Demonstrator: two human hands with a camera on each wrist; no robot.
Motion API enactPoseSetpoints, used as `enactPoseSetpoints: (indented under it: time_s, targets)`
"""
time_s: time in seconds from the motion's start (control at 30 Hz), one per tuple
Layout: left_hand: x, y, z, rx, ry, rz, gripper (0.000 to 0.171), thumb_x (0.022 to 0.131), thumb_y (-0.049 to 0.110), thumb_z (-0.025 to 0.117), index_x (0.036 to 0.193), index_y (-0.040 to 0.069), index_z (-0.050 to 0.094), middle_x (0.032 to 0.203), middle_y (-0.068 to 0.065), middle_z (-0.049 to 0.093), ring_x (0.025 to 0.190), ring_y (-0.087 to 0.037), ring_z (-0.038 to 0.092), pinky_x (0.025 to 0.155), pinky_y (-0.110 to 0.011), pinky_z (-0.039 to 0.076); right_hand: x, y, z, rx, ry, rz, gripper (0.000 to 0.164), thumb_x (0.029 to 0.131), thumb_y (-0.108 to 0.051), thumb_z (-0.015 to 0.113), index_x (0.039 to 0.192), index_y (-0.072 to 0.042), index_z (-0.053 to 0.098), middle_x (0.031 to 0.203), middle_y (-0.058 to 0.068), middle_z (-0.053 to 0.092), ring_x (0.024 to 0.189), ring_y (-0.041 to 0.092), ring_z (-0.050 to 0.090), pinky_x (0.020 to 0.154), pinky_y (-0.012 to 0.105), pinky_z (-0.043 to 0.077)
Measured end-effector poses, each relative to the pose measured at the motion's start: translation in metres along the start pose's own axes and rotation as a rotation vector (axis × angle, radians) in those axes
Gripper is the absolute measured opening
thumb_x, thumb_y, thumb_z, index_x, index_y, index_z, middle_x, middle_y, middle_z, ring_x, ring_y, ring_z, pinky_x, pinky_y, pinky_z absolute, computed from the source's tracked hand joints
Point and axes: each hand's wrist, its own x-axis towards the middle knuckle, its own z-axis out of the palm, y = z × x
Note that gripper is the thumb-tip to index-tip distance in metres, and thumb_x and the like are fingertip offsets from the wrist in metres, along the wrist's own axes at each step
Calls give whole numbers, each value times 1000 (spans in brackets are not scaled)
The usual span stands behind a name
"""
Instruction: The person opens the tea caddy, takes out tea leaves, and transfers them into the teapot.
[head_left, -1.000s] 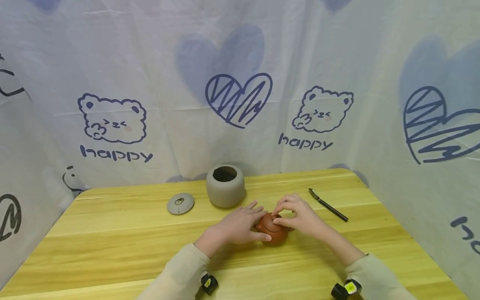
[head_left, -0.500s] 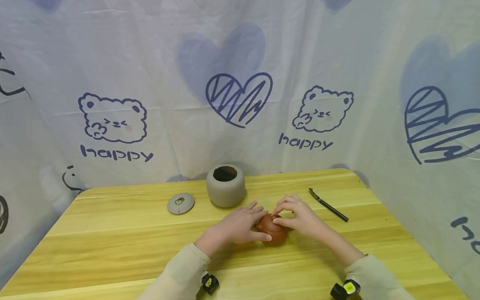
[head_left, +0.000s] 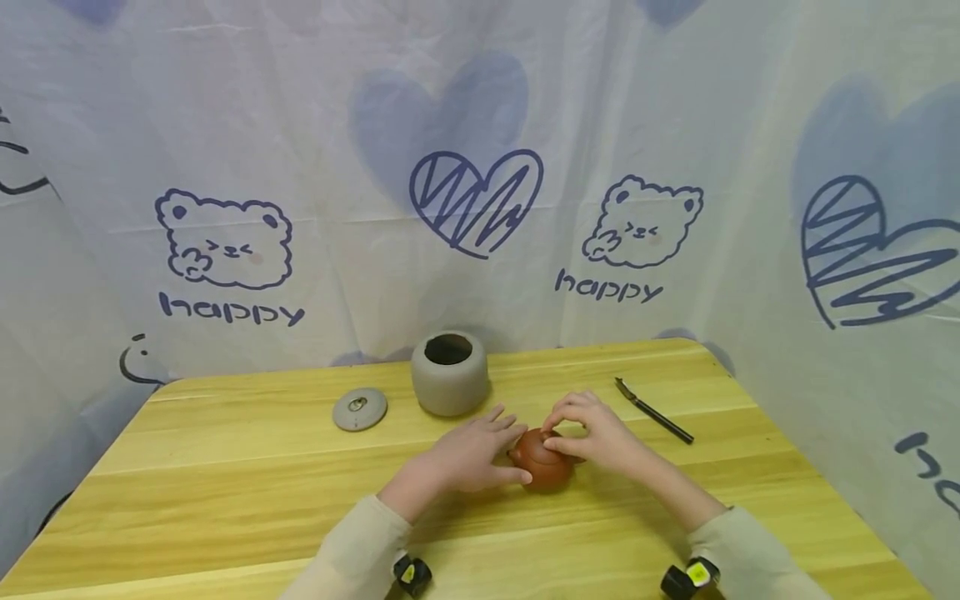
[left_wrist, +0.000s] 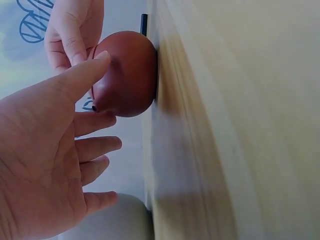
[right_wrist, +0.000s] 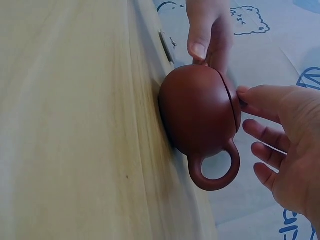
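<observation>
A small reddish-brown clay teapot (head_left: 547,475) stands upright on the wooden table. Its ring handle (right_wrist: 207,184) points to the right and its short spout (left_wrist: 97,102) to the left. My right hand (head_left: 603,433) pinches the knob of the teapot lid (head_left: 534,450) between thumb and fingers; the lid sits on the pot's mouth. At the spout side is my left hand (head_left: 472,458), fingers straight and spread, its thumb (left_wrist: 82,77) overlapping the pot's side in the left wrist view.
Behind the hands stands a lidless round grey jar (head_left: 450,385). Its flat grey lid (head_left: 360,411) with a metal ring lies to the left. A slim black-handled tool with a metal tip (head_left: 656,411) lies right of the teapot. A patterned cloth (head_left: 337,267) hangs behind the table (head_left: 247,483).
My left hand has shifted slightly left, its thumb drawing back a little from the front of the teapot. The right hand keeps its pinch on the lid knob.
</observation>
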Motion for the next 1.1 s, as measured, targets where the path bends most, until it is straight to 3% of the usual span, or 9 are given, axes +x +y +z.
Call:
enactPoseSetpoints:
  time_s: [0.23,0.5,0.87,1.1]
  targets:
    - [-17,-7,-9,-19,35,-21,75,90,62,57,149,19,42,157,-8,36,152,-28,19,119,-57,23,4,-1,-4,-19,-6,-3,14,85,-23,75,98,-19,73,103,-3,68,103,20,54,90,41,45]
    - [-39,-16,-28,-50,102,-54,75,88,61,59,148,19,44,157,-7,38,152,-28,18,120,-56,20,19,-12,-11,-30,39,27,20,87,-27,73,105,-18,72,104,1,66,104,22,55,91,44,46]
    - [-68,-39,-54,-123,187,-143,75,88,57,62,147,14,46,156,-11,37,151,-35,19,116,-63,23,66,-33,-7,-67,59,167,54,89,-39,70,133,-10,59,134,12,57,125,33,51,106,53,42]
    - [-87,-66,-71,-112,277,-187,77,89,54,63,147,7,44,153,-20,39,147,-44,21,112,-65,29,100,-43,1,-180,34,199,75,87,-51,67,147,-12,44,151,13,45,141,35,38,116,55,30]
